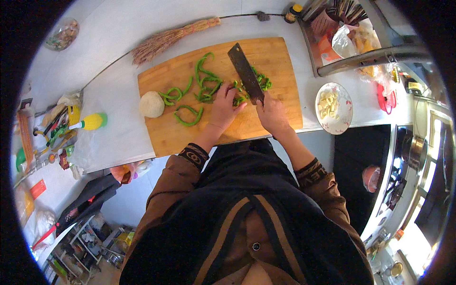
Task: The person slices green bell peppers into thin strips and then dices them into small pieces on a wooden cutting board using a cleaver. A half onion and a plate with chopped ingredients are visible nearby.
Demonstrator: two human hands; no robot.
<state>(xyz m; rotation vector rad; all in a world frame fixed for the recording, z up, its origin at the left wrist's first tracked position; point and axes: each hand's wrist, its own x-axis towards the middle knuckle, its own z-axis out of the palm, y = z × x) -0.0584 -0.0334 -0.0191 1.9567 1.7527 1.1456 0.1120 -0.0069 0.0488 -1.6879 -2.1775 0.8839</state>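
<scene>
My right hand (pixel 272 113) grips the handle of a dark-bladed cleaver (pixel 245 73), its blade slanting up and left over the wooden cutting board (pixel 278 53). Just left of the blade, my left hand (pixel 224 108) curls its fingers over green peppers, steadying them against the board. Chopped green pepper pieces (pixel 263 82) lie to the blade's right, and some show between the blade and my left fingertips. Several long, curled green peppers (pixel 205 80) spread across the board's left half. A round pale ball of dough (pixel 152 104) rests at the board's left edge.
A patterned plate (pixel 343 119) with pale sliced pieces (pixel 327 105) stands right of the board at the counter's front edge. Behind the board lies a straw hand broom (pixel 174 39). A yellow-green bottle (pixel 93 121) is at left. A metal rack (pixel 370 60) borders the back right.
</scene>
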